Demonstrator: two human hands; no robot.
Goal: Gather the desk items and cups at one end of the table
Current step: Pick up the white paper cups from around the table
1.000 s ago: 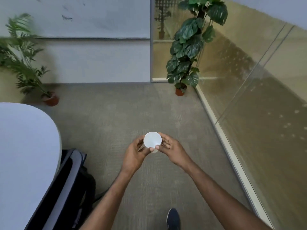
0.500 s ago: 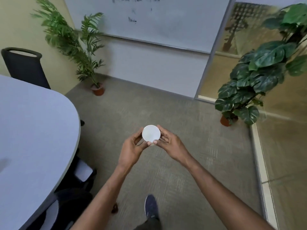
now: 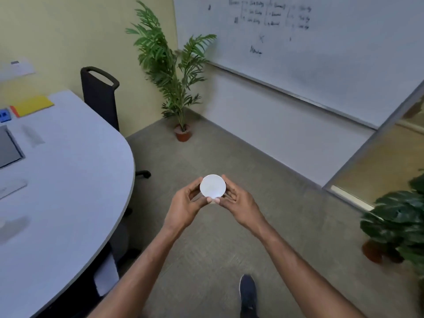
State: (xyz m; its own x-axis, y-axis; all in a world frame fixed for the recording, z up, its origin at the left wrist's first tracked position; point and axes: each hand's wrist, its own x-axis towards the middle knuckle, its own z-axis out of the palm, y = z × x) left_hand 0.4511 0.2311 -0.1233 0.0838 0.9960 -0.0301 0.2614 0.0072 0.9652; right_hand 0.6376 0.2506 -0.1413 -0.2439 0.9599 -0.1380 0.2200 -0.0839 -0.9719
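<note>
A white paper cup [image 3: 212,186], seen from above, is held over the carpet between both hands. My left hand [image 3: 183,206] grips its left side and my right hand [image 3: 238,203] pinches its right side. The rounded end of the pale grey table [image 3: 75,171] lies to the left of the hands. On the table, near the left edge of the view, lie a yellow folder [image 3: 33,105], a small blue item [image 3: 4,115], a grey laptop [image 3: 8,149] and a white flat item [image 3: 10,188].
A black chair [image 3: 99,94] stands behind the table's end. A potted palm [image 3: 171,72] stands in the corner, a second potted plant [image 3: 397,228] at the right by a glass wall. A whiteboard [image 3: 309,47] hangs ahead. My shoe [image 3: 247,292] is on the carpet.
The view has swung left: the table, chair and desk items have come into sight and the large-leaved plant has slid to the right edge. Both hands keep holding the cup.
</note>
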